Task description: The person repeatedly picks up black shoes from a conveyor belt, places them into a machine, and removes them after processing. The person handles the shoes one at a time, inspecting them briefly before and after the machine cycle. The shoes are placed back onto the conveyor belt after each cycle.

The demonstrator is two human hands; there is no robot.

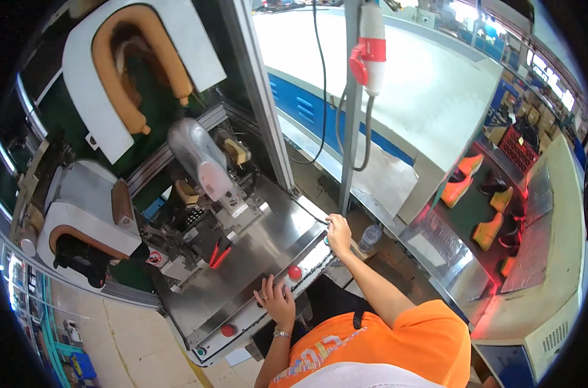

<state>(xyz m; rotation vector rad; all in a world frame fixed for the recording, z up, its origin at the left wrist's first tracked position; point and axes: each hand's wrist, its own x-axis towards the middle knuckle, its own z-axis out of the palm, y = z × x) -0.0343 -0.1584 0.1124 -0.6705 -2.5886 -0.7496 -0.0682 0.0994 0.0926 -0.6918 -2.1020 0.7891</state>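
Note:
My left hand (278, 302) lies with spread fingers on the front control strip of a machine, between two red push buttons, the nearer of them the right red button (294, 272). The left red button (228, 330) sits farther along the strip. My right hand (338, 235) rests on the strip's right end, beside a small green button (327, 240); its fingers lie over the edge and nothing shows in them. Behind the hands stretches a bare metal tabletop (255, 249). Red-handled pliers (220, 253) lie on it, near a rounded grey form (193, 145) on the machine.
A white housing with a tan U-shaped pad (103, 55) stands upper left, a second padded unit (90, 194) below it. A post carries a red-and-white plug (370, 55). At right, orange and yellow shoes (488, 229) lie under red light near a red crate (519, 150).

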